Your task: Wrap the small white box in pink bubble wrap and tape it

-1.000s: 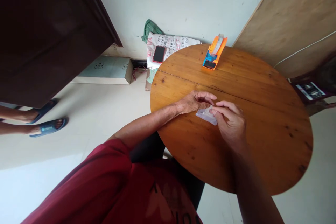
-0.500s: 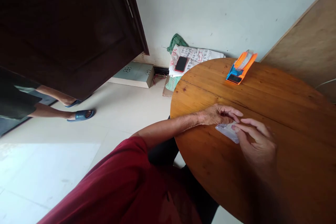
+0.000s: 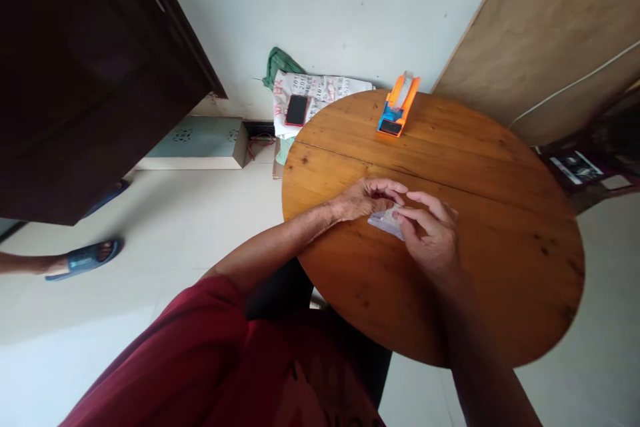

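Observation:
Over the round wooden table, both of my hands meet at a small clear plastic bag. My left hand pinches its upper edge between thumb and fingers. From the other side, my right hand grips the bag between thumb and forefinger, with its other fingers curved above. Whatever the bag contains is too small to make out. Farther back on the table stands an orange and blue tape dispenser with a roll of clear tape, apart from both hands.
A phone lies on a printed white sack against the wall, beyond the table's edge. A flat box rests on the floor by the dark door. Another person's slippered foot shows at the left.
The view has swung to the right, so the table sits farther left and its right edge now shows. My hands keep their hold on the bag. The other person's legs are mostly out of view.

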Tool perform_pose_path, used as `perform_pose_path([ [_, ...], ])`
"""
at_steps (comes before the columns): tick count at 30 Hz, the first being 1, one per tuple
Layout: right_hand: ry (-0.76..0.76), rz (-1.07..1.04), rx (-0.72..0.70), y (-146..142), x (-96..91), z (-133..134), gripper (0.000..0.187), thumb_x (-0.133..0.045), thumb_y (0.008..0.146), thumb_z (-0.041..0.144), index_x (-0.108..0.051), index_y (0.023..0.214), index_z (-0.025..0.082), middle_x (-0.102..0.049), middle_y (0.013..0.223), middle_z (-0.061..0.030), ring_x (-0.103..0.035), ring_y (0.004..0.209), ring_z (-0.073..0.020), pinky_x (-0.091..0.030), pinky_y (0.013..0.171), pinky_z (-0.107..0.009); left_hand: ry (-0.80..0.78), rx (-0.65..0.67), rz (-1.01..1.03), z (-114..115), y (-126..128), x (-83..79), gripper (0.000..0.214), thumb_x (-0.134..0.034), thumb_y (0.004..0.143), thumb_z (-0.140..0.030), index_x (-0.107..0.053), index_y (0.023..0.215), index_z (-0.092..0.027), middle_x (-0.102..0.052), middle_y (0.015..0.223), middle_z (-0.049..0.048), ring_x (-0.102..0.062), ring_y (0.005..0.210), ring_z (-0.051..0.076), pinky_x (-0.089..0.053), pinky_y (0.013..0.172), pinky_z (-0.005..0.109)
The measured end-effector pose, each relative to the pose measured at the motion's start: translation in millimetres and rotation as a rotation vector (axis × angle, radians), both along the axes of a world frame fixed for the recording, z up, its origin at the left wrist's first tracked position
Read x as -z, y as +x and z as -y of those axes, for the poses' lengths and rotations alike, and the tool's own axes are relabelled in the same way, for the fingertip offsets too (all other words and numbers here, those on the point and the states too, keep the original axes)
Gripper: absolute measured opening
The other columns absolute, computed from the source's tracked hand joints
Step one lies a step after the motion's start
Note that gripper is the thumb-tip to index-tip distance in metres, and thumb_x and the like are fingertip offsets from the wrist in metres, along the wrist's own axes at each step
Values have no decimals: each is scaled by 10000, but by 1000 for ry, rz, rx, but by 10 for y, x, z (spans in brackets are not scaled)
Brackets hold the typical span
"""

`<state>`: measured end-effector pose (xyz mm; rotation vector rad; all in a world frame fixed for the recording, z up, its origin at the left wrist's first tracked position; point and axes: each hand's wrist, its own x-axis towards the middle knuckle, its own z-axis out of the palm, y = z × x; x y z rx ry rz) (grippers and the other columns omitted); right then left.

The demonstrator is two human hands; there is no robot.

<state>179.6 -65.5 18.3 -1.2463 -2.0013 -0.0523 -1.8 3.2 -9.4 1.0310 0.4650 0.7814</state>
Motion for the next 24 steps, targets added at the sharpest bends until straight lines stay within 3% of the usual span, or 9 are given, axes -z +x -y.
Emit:
perform_pose_path([
  [5, 5, -10, -26, 26, -78, 121, 106, -678, 840, 201, -747, 887, 265, -697, 1214, -72, -690, 1062, -274, -496, 979, -495, 65, -6, -5, -2, -2, 13, 425, -845, 745, -261, -712, 1138, -166, -734, 982, 51, -647, 791, 111, -457, 741, 247],
  [9, 7, -271, 63, 98, -207, 205, 113, -623, 878, 225, -727, 895, 265, -700, 1155, -72, -688, 1046, -274, -538, 948, -491, 55, -17, -83, -1, 13, 31, 429, -814, 777, -272, -698, 1177, -171, -741, 1032, 66, -655, 782, 103, -469, 726, 233],
  [11, -38, -300, 65, 135, -231, 207, 129, -607, 885, 226, -723, 925, 265, -696, 1130, -70, -682, 1057, -273, -539, 951, -486, 48, -28, -106, 5, 17, 35, 438, -814, 779, -282, -695, 1187, -174, -741, 1049, 70, -661, 792, 109, -479, 729, 235],
  [16, -185, -47, -41, 161, -154, 139, 248, -588, 887, 232, -728, 1086, 277, -654, 1261, -83, -647, 1146, -289, -476, 1003, -509, 51, -25, -87, 19, -3, -2, 420, -823, 779, -274, -706, 1172, -181, -737, 1028, 55, -673, 826, 122, -493, 773, 259],
  [24, -141, 177, -5, 172, -110, 139, 248, -572, 917, 250, -751, 1085, 285, -622, 1356, -89, -601, 1206, -312, -431, 1023, -535, 59, -26, -92, 21, 0, -4, 400, -819, 784, -255, -713, 1164, -185, -729, 1010, 38, -673, 812, 111, -483, 767, 254],
])
